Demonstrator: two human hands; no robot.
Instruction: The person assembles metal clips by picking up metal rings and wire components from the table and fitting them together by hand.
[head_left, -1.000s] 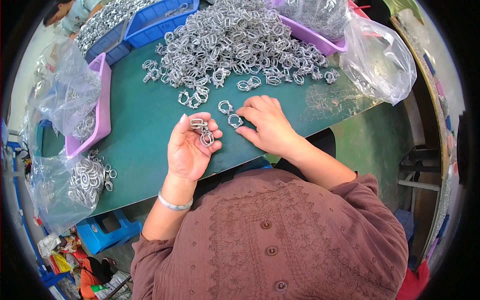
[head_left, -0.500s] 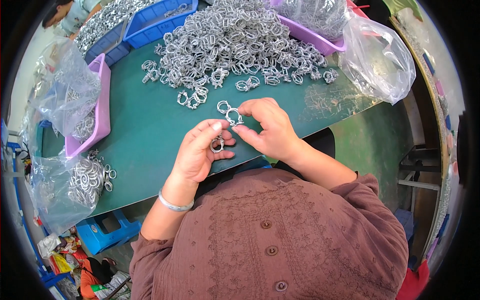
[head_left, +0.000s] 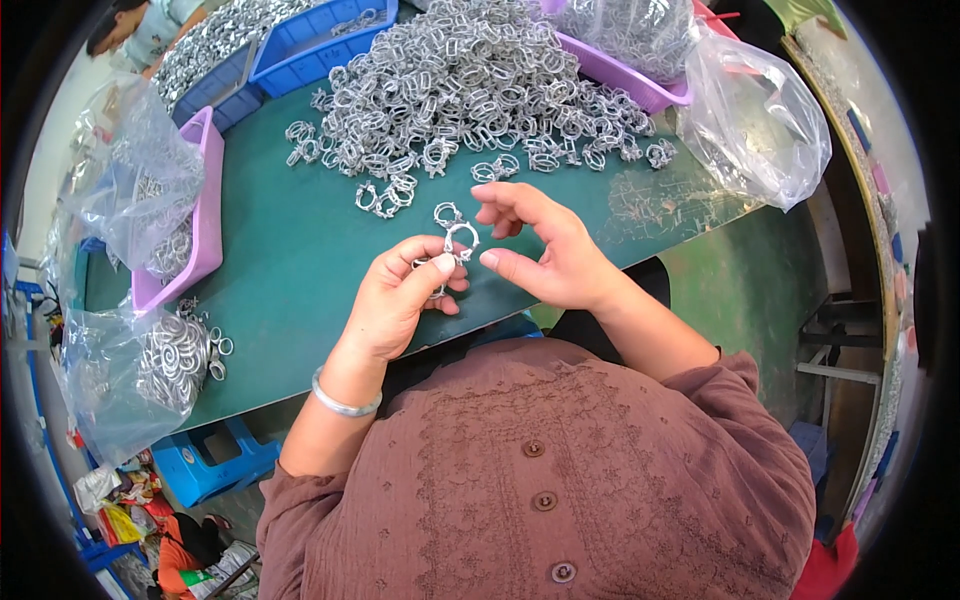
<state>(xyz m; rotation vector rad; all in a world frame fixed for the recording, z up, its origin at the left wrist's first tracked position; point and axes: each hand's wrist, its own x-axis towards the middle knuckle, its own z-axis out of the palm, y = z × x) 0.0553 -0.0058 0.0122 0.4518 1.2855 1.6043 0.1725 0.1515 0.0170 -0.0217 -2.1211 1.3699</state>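
My left hand [head_left: 400,295] is closed over the green table, its thumb and fingers pinching a silvery metal ring piece [head_left: 462,238] that stands upright. More ring-shaped metal shows between the lower fingers of that hand, partly hidden. My right hand [head_left: 545,245] hovers just to the right with fingers apart and nothing in them. A small metal ring piece [head_left: 447,213] lies on the table just beyond the held one. Farther off sit a few loose ring pieces [head_left: 386,195], in front of a large heap of the same silvery pieces [head_left: 455,85].
A purple tray [head_left: 208,215] with a plastic bag and metal parts stands at the left, near a bagged pile of rings [head_left: 175,360]. Blue bins [head_left: 320,60] and a clear plastic bag [head_left: 755,125] line the far side. A co-worker [head_left: 150,35] is at the far left.
My right hand has let go of the ring piece and drawn slightly away, its fingers spreading. The left hand has taken that piece between thumb and fingers.
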